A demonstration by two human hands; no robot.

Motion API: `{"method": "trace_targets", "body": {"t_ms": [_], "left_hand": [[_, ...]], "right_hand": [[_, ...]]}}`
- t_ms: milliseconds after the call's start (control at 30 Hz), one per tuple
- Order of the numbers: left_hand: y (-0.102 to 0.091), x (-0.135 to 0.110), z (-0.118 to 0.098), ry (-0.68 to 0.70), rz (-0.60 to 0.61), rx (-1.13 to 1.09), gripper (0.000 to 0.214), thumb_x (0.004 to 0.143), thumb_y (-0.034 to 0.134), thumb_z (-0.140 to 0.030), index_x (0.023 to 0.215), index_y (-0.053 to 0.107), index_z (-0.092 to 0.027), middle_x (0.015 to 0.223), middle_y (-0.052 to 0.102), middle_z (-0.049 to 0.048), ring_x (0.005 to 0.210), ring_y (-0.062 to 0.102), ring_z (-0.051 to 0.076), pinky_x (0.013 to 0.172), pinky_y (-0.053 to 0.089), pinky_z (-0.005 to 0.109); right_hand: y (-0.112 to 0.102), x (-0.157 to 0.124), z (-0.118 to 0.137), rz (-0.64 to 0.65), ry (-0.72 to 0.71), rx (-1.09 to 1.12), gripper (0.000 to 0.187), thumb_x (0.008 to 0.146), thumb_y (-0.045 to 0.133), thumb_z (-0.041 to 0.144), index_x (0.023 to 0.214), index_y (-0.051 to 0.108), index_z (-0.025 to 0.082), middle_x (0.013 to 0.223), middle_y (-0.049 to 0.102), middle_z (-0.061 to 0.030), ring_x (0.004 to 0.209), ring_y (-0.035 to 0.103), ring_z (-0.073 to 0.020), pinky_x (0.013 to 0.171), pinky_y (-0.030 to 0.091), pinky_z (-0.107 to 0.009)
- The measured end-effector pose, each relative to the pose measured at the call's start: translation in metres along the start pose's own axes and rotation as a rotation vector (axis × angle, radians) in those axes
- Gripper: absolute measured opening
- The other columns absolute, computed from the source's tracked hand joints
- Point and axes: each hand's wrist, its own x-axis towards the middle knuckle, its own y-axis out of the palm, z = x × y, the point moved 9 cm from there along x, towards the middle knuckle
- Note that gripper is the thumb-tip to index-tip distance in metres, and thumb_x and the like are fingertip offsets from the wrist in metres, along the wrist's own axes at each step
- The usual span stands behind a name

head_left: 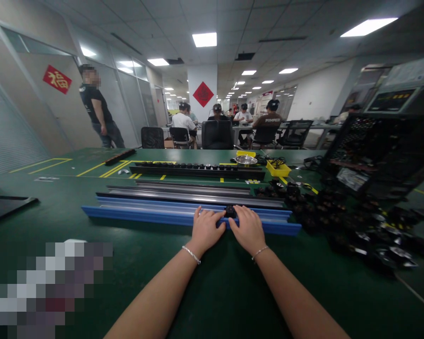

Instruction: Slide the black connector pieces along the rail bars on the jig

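A small black block-like part (230, 211) sits in the channel of a long blue rail (155, 217), towards its right end. My left hand (207, 230) grips the part from the left, thumb and forefinger against it. From the right, the fingers of my right hand (248, 228) close on the same part. Both hands rest over the rail's near edge. Behind it lie dark metal rails (183, 194), side by side. The part's exact kind is too small to make out.
Right of the rails spreads a heap of black parts (339, 212). Beyond it stands an open black equipment case (360, 155). A rail filled with black parts (198, 169), a metal dish (246, 160) and a yellow bin (278, 168) are farther back. A person (97, 108) stands at left; several others sit behind.
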Motion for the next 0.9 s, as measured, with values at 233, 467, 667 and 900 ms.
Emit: {"method": "trace_targets", "body": {"t_ms": [233, 467, 667, 900], "left_hand": [[-0.0004, -0.0004, -0.0026, -0.017, 0.029, 0.037, 0.028, 0.081, 0.050, -0.037, 0.105, 0.063, -0.034, 0.087, 0.065, 0.0009, 0.094, 0.053, 0.021, 0.106, 0.014, 0.044], [0.0007, -0.0014, -0.0032, 0.024, 0.002, 0.056, 0.034, 0.079, 0.052, -0.038, 0.112, 0.059, -0.037, 0.087, 0.063, 0.0004, 0.092, 0.052, 0.021, 0.105, 0.015, 0.044], [0.0029, -0.0017, -0.0022, 0.040, -0.012, 0.055, 0.037, 0.080, 0.050, -0.037, 0.116, 0.057, -0.034, 0.091, 0.063, 0.0016, 0.093, 0.051, 0.020, 0.103, 0.020, 0.042], [0.0018, -0.0027, -0.0028, 0.040, 0.002, 0.039, 0.037, 0.080, 0.049, -0.036, 0.116, 0.057, -0.033, 0.093, 0.063, 0.0025, 0.093, 0.050, 0.021, 0.099, 0.024, 0.041]], "right_hand": [[-0.0016, 0.0037, -0.0020, -0.147, 0.214, 0.034, 0.037, 0.079, 0.048, 0.043, 0.100, 0.061, 0.016, 0.105, 0.063, -0.0126, 0.103, 0.051, -0.0260, 0.091, 0.031, -0.042], [-0.0010, 0.0003, -0.0011, -0.209, 0.187, 0.025, 0.031, 0.080, 0.046, 0.037, 0.098, 0.060, 0.016, 0.105, 0.063, -0.0122, 0.102, 0.051, -0.0255, 0.090, 0.030, -0.039], [-0.0021, 0.0002, -0.0046, -0.185, 0.225, 0.009, 0.032, 0.080, 0.045, 0.033, 0.101, 0.059, 0.013, 0.106, 0.062, -0.0131, 0.102, 0.051, -0.0257, 0.091, 0.032, -0.038], [-0.0022, 0.0004, -0.0059, -0.171, 0.213, -0.016, 0.033, 0.080, 0.045, 0.033, 0.101, 0.059, 0.011, 0.106, 0.062, -0.0141, 0.103, 0.050, -0.0254, 0.092, 0.032, -0.037]]}}
